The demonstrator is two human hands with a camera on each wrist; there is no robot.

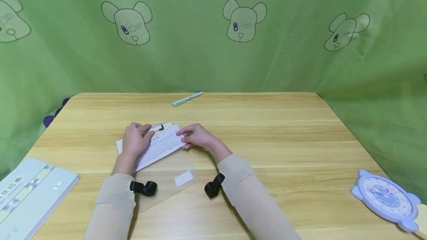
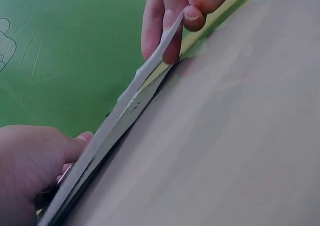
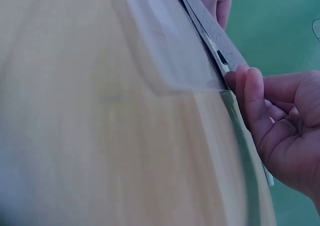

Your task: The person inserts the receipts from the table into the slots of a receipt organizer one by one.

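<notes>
A translucent clipboard (image 1: pixel 160 192) with a white label near its lower corner lies aslant on the table. At its top edge is a metal clip (image 1: pixel 158 127) with a black end, and my left hand (image 1: pixel 133 140) grips there, thumb over the clip. Over the board's upper part slants a white printed sheet (image 1: pixel 163 146) with a ruled grid. Its right edge is pinched between the thumb and fingers of my right hand (image 1: pixel 197 136). Seen from the left wrist, the sheet (image 2: pixel 120 108) stands edge-on between both hands. Part of the clip is hidden behind my left fingers.
A pale green pen (image 1: pixel 187 99) lies near the table's far edge. At the near left is a light blue notebook (image 1: pixel 40 192); at the near right sits a blue toy clock (image 1: pixel 387 197) with ears. Green printed cloth (image 1: pixel 200 62) hangs behind the wooden table (image 1: pixel 283 136).
</notes>
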